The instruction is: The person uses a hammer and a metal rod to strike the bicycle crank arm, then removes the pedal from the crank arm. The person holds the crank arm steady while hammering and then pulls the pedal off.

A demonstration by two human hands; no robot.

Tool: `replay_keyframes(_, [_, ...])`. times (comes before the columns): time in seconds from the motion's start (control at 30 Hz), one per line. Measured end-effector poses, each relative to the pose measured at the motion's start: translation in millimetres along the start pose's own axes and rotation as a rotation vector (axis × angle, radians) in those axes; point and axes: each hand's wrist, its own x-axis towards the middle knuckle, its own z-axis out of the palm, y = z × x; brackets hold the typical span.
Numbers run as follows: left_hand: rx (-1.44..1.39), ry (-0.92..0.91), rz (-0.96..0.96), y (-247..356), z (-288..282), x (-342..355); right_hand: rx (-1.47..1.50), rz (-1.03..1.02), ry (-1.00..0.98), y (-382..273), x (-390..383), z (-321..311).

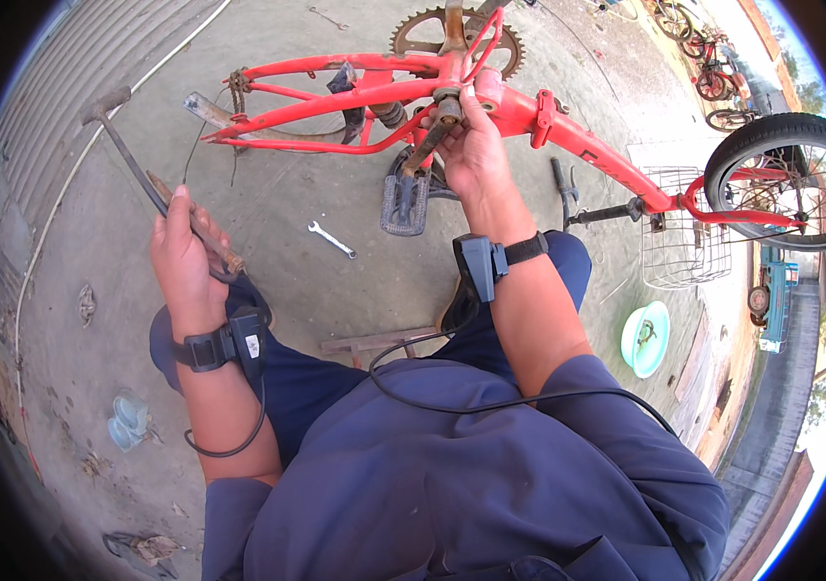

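Observation:
A red bicycle frame (582,145) lies across the ground in front of me, without a rear wheel. My right hand (476,160) is closed around the crank arm (425,147) close to where it meets the frame; a black pedal (403,205) hangs from its lower end. On the frame's far side is a rusty chainring (420,37). Off to the left, apart from the frame, my left hand (185,257) grips a hammer (122,136), head up. A rusty rod-like piece (227,254) is pinched in the same hand; its exact kind I cannot tell.
An open-end wrench (333,239) lies on the concrete between hands and frame. At right are the front wheel (721,160), a wire basket (689,266) and a pale green basin (644,339) with small parts inside. A wooden bar (374,343) sits between my legs.

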Motion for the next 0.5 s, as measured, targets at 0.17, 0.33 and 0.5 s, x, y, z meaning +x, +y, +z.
replay_keyframes(0.17, [-0.001, -0.005, 0.003, -0.1, 0.5, -0.3, 0.008, 0.051, -0.055, -0.9, -2.2, -0.7])
replay_keyframes(0.33, [0.006, -0.023, 0.029, -0.5, -0.4, 0.5, 0.103, 0.097, -0.111, -4.0, -5.2, -1.5])
replay_keyframes(0.5, [-0.004, -0.016, 0.007, -0.8, -1.1, 1.3, 0.009, 0.067, -0.051, -5.8, -8.5, -1.6])
